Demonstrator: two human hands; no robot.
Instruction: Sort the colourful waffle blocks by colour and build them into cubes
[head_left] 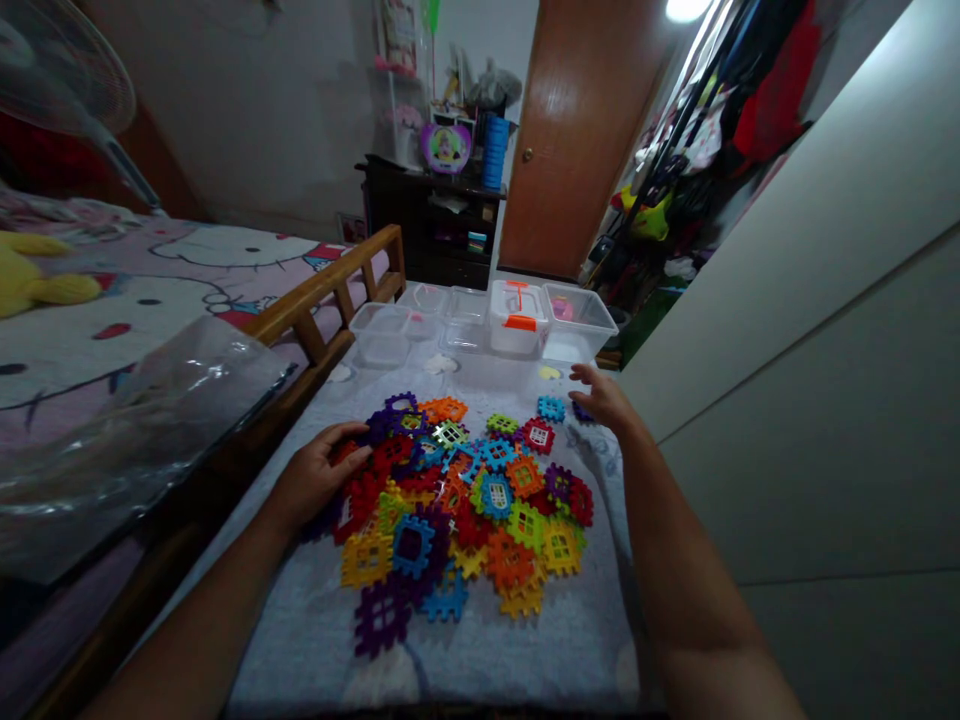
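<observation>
A pile of colourful interlocking plastic pieces lies on a light blue cloth [300, 640]. My left hand [319, 475] rests at the pile's left edge, fingers apart, touching red and purple pieces. Off the pile's far right corner, my right hand [600, 398] is open, its fingers spread beside a dark purple piece [582, 412]. A blue piece [550, 408] lies just left of that hand. At the near side are a purple piece [381, 616] and a yellow piece [367, 558].
Clear plastic boxes [381, 335] line the cloth's far end, one with a white lid and orange clips [519, 318]. A wooden bed rail [330, 290] runs along the left, with a plastic bag [150, 440] beside it. White panels [825, 400] stand at the right.
</observation>
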